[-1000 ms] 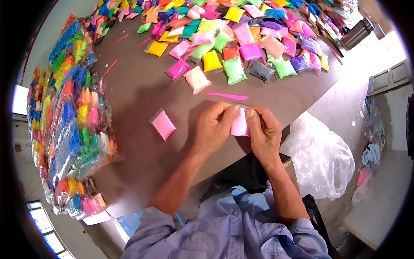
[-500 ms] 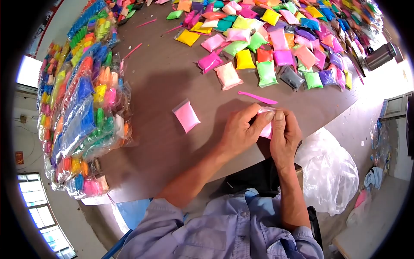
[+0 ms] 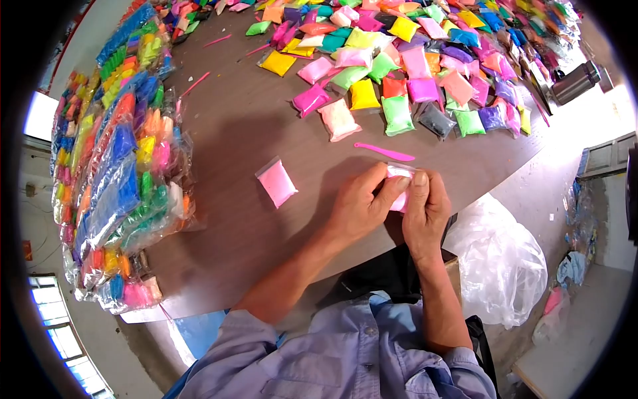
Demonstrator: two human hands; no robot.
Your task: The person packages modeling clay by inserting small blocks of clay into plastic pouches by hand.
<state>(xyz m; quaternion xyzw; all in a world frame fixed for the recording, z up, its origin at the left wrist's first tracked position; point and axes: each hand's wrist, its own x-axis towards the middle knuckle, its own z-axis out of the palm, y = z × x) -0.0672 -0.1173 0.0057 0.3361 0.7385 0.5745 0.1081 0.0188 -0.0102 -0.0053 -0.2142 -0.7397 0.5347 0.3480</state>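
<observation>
Between my two hands is a small clear bag of pink clay (image 3: 399, 201), its top edge pinched by thumbs and fingers. My left hand (image 3: 364, 199) grips the bag's left side, and my right hand (image 3: 427, 209) grips its right side; both are closed. The lower part of the bag shows between them. Just beyond the hands lies a pink plastic knife (image 3: 384, 151). To the left, flat on the table, rests another bag of pink clay (image 3: 276, 182), apart from my hands.
Many coloured clay bags (image 3: 399, 114) cover the far side of the brown table (image 3: 226, 233). Large bundles of packed clay (image 3: 126, 179) are stacked along the left. A metal cup (image 3: 575, 82) lies at the far right. Beside the table's right edge hangs a big clear plastic bag (image 3: 498, 266).
The view has shifted slightly, so the table things appear a little further left. Both hands stay on the pink bag, and more of its top edge shows between the thumbs.
</observation>
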